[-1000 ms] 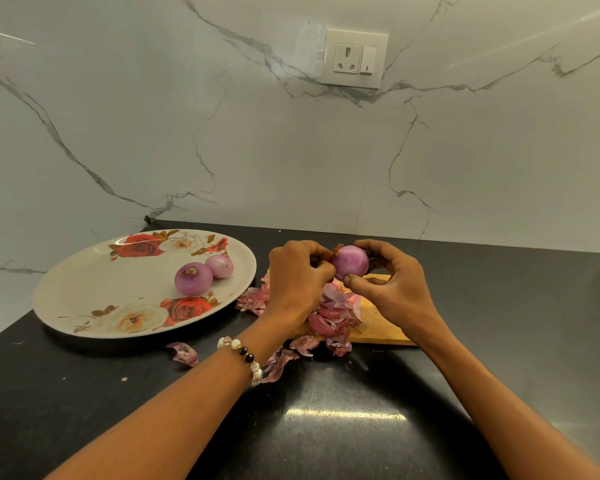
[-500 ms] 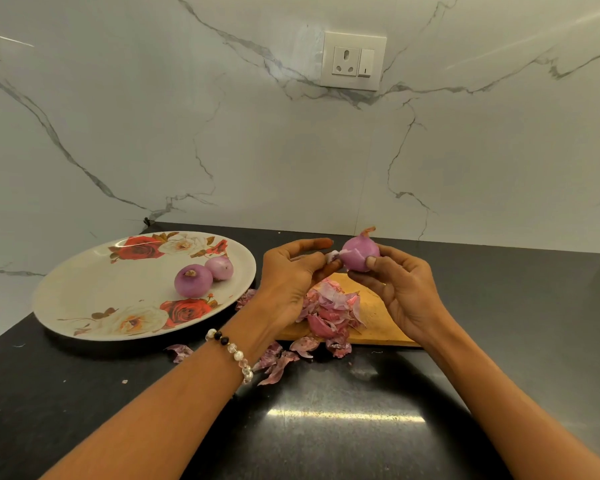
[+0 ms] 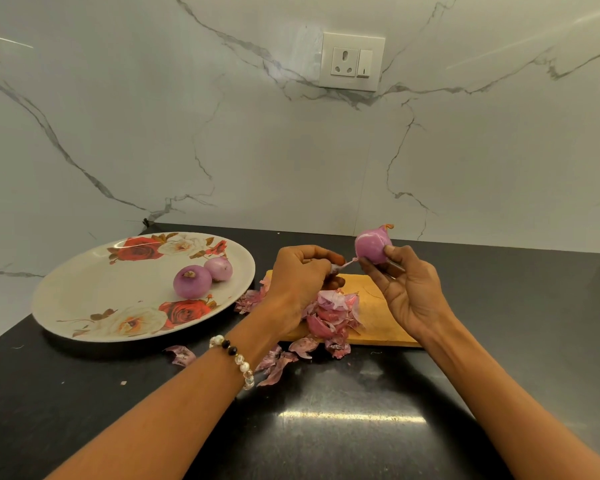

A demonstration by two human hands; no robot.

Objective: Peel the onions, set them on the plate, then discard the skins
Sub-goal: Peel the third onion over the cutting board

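Above board point(image 3: 378, 327): right hand point(image 3: 406, 289) holds onion point(image 3: 373, 245) (left hand point(image 3: 302, 275) pinching skin strip point(image 3: 347, 264)).

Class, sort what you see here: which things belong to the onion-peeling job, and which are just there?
Job: held onion, right hand, left hand, two peeled onions, floral plate, skin pile, cutting board.
Just there: wall socket, bead bracelet.

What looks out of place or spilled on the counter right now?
Onion skins have spilled off the cutting board onto the black counter: one loose piece lies alone below the plate, others past the board's front edge. The main pile sits on the board. Nothing looks damaged.
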